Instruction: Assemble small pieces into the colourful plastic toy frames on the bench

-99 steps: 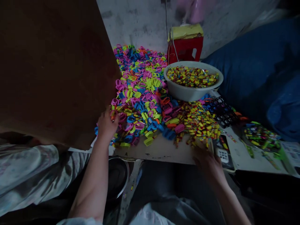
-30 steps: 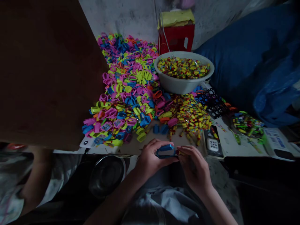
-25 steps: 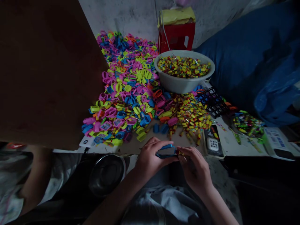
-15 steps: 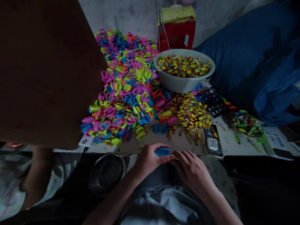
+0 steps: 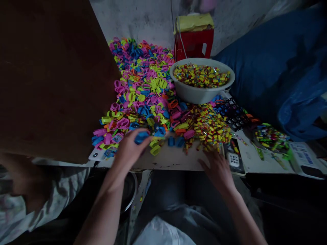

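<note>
My left hand is over the near edge of the heap of plastic pieces, its fingers closed around a blue plastic piece. At the front of the pile of small yellow-and-red pieces, my right hand reaches in with thumb and fingers apart. Its fingertips are dim against the pile, and nothing shows in its grasp. Two loose blue pieces lie on the tabletop between my hands.
A white basin full of small yellow pieces stands behind the pile. A dark phone-like object, a black grid and a bowl of small parts are at right. A large brown panel blocks the left; another person's arm shows below it.
My hands have parted from close together at the table edge. The left has carried the blue piece left and forward to the heap; the right has moved right to the yellow pile.
</note>
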Demonstrator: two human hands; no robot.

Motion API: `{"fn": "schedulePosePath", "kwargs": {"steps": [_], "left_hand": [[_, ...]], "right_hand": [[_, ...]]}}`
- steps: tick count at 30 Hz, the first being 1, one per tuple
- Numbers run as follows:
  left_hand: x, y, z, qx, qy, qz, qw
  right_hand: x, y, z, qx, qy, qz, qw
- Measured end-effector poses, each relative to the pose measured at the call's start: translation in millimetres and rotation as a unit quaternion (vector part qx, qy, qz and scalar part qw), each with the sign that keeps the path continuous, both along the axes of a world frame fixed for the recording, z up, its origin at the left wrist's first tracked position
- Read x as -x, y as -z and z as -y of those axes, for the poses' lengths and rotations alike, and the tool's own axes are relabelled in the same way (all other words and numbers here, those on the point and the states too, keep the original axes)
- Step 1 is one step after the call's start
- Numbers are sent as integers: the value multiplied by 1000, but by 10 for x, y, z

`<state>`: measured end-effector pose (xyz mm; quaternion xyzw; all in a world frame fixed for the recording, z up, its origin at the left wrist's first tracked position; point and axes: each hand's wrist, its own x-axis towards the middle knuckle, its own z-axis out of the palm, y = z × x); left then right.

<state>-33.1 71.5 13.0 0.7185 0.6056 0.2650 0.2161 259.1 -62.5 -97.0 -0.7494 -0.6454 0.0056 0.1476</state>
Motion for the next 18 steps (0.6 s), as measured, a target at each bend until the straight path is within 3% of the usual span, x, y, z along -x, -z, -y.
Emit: {"fn": "schedulePosePath", "kwargs": {"steps": [3,6,8,10,12,16,18], "left_hand": [[475,-172,-481,-158,-139,-82,974],[790,-170,-814,-192,-185,-144,953],[773,-80,-875,-202,-181,-158,950],[541,69,-794,-221,-127,-148,956],[143,265,-605,-213,-32,-130,968],[-706,715,-193,-101,131,-149,975],[-966,906,-91,-54,158,-136,977]], "right_hand": [[-125,192,10,30,8,25,999],[-73,308,30,32,-10,20,999],[-11,354,24,21,2,3,1000],[31,384,5,9,23,-30,999],[48,393,-16,-8,40,-79,996],[66,336,-21,-36,-2,-189,981],[99,282,6,-44,-45,-226,972]]}}
